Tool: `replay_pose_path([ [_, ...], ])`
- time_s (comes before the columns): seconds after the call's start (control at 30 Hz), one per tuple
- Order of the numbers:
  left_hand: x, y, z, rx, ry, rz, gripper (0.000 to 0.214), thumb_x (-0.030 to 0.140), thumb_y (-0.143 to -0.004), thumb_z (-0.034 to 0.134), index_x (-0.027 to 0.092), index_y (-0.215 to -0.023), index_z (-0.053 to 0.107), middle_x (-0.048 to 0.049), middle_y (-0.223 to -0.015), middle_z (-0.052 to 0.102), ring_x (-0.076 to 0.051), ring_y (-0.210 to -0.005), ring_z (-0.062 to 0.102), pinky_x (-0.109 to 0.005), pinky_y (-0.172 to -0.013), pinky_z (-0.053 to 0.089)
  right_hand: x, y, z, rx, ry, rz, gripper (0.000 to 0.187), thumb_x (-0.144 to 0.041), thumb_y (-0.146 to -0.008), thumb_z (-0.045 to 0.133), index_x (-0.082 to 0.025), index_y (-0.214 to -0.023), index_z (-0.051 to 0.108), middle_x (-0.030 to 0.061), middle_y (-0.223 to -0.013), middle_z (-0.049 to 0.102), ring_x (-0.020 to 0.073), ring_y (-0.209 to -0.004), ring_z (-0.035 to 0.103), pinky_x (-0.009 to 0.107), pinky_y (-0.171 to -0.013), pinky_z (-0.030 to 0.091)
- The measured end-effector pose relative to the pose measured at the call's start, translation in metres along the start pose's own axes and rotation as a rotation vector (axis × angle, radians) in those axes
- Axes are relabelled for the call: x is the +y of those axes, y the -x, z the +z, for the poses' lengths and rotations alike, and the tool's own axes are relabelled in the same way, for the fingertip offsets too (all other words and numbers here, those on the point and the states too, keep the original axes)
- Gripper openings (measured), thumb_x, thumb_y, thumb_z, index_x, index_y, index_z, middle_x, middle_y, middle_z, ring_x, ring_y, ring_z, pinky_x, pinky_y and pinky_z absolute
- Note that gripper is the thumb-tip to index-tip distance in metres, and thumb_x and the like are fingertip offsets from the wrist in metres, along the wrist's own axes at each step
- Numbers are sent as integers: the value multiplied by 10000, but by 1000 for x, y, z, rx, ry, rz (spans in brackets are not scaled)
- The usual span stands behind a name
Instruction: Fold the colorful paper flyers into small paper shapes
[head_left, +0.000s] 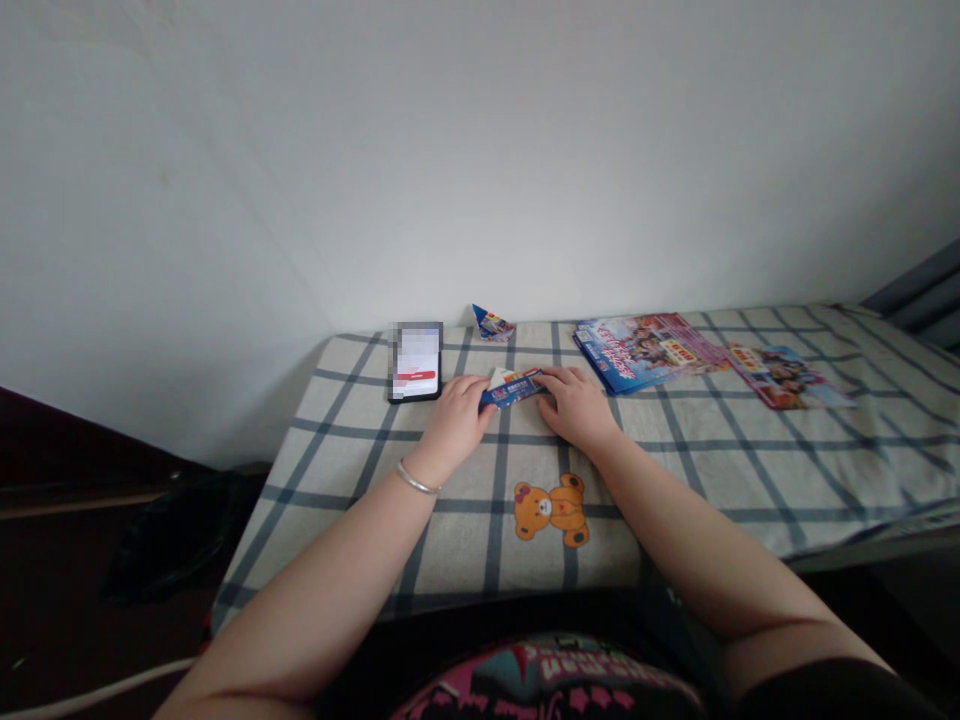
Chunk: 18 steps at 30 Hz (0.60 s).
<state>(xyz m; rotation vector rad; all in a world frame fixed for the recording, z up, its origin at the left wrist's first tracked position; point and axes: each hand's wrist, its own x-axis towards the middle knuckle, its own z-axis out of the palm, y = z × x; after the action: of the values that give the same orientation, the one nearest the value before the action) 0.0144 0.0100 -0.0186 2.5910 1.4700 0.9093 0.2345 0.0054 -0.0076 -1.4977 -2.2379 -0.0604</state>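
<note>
A folded flyer (517, 388), mostly blue with a pale corner standing up at its back, is between my two hands just above or on the checked cloth. My left hand (459, 410) grips its left end with thumb and fingers; a silver bangle circles that wrist. At the opposite end, my right hand (576, 405) pinches the paper, its fingers bent over the edge. Behind the hands stands a small folded paper piece (493, 324) in blue with printed colours, close to the wall. The undersides of my fingers are hidden.
A phone (417, 362) with a lit screen lies left of my left hand. To the right are a stack of printed flyers (637, 350) and a separate flyer (791, 378). The checked tablecloth (465, 540) bears a bear print (553, 510). A white wall (480, 160) rises behind.
</note>
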Motion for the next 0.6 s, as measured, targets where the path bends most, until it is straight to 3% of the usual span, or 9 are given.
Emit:
replay_pose_path([
  [0.2,3,1,-3,19,113,-6,311,102,-837,592,162,-1136,534,-102,-1108,633,-242,-1035,593,-437,-921,493,4,1,2,35,-43,-16,371,-234,-851,532,-165,-1206,616,99,-1228,634,274,-1107,540,429,-988,438],
  [0.4,9,1,-7,7,126,61,304,80,-841,588,184,-1120,528,-65,-1078,645,-222,-993,608,-398,-896,503,4,1,4,78,-85,3,537,-231,-838,541,-95,-1352,467,138,-1224,629,280,-1101,562,423,-998,451],
  [0.6,17,1,-13,-57,128,134,300,105,-849,580,204,-1128,529,-53,-1063,633,-217,-990,603,-398,-888,504,8,1,8,78,-163,-19,550,-210,-830,530,-115,-1364,441,143,-1300,579,282,-1183,536,439,-1040,434],
])
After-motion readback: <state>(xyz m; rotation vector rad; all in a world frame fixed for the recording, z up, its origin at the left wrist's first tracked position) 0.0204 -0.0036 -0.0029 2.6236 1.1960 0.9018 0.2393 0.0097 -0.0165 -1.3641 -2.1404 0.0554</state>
